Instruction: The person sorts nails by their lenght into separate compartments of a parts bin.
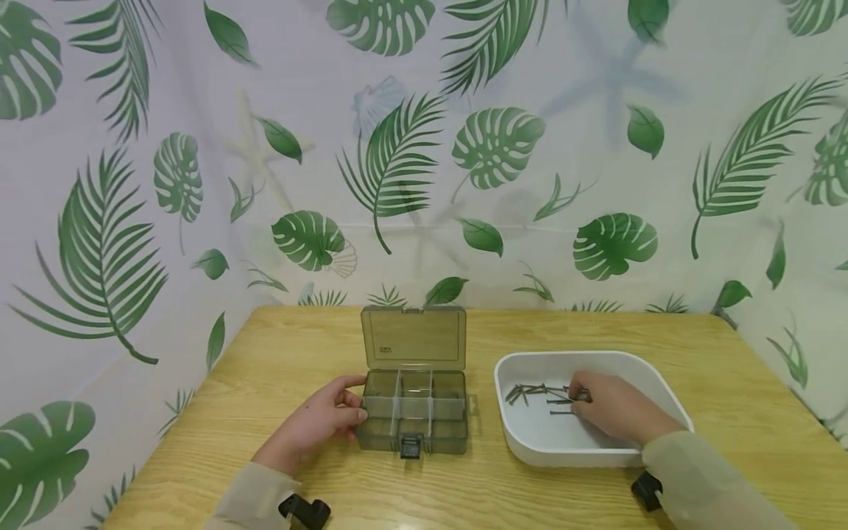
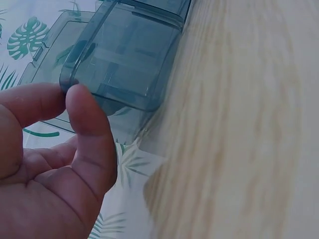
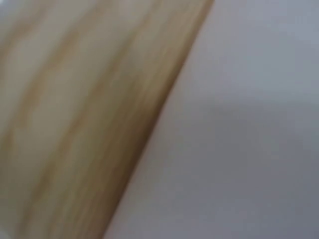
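Note:
A smoky clear plastic compartment box (image 1: 414, 412) stands on the table with its lid (image 1: 414, 337) raised. Its divided sections face up, and I see nothing inside them. My left hand (image 1: 322, 416) holds the box's left side by thumb and fingers; the left wrist view shows that thumb (image 2: 89, 114) at the box's corner. To the right, my right hand (image 1: 612, 405) reaches into a white tray (image 1: 563, 440). Its thumb and fingers pinch among thin, dark nails (image 1: 526, 390); how many they hold is hidden. In the right wrist view neither hand nor nails appear.
The wooden table (image 1: 298, 338) carries the box and the tray side by side. A leaf-printed cloth (image 1: 424, 184) hangs behind the table and along its sides. A black latch (image 1: 410, 446) sits on the box's front.

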`<act>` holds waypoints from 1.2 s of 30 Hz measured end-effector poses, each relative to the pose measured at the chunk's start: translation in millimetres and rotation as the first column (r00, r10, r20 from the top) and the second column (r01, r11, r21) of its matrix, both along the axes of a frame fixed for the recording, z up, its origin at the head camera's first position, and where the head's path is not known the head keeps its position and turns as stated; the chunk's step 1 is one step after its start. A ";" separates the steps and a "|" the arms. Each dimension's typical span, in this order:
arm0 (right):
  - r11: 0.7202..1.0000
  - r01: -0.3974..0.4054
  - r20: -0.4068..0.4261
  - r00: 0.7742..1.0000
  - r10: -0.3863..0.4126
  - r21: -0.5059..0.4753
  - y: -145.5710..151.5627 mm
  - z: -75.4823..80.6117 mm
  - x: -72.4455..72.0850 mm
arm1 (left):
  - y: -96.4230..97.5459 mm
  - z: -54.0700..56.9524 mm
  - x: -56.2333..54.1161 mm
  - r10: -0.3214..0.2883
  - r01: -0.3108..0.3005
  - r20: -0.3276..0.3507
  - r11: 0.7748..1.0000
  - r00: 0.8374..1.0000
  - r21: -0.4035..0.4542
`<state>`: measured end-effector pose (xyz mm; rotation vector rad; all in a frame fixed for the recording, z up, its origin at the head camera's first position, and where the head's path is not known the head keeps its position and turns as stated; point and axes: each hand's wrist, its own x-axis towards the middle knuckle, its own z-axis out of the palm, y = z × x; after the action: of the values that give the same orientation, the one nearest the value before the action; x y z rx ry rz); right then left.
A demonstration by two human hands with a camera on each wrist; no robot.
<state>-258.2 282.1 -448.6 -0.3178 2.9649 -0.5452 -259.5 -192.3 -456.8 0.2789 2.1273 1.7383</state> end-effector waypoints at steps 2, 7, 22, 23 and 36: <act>1.000 0.005 0.016 1.000 -0.005 0.004 -1.3 0.1 -0.7 | -0.6 0.3 -0.7 -0.005 0.005 -0.005 1.000 1.000 0.003; 1.000 0.014 0.046 0.999 -0.014 0.019 -3.8 0.8 -0.4 | -0.7 -0.6 -0.8 -0.011 0.011 -0.007 1.000 1.000 0.015; 0.996 0.077 -0.023 0.997 -0.076 0.041 -5.7 11.1 3.6 | -0.5 -4.4 -2.5 0.001 -0.001 -0.014 0.999 1.000 0.033; 0.996 0.076 -0.029 0.997 -0.075 0.034 -6.1 13.8 4.6 | -0.7 -4.6 -2.6 0.000 0.001 -0.010 0.999 1.000 0.037; 0.988 -0.033 -0.164 0.986 0.008 -0.148 -46.3 50.7 25.7 | -3.4 -9.6 -2.7 0.007 -0.012 0.048 0.996 0.999 0.090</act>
<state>-232.5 235.7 -397.9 -0.4261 3.0782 -0.7784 -262.3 -195.7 -466.5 0.2500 2.0234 1.8312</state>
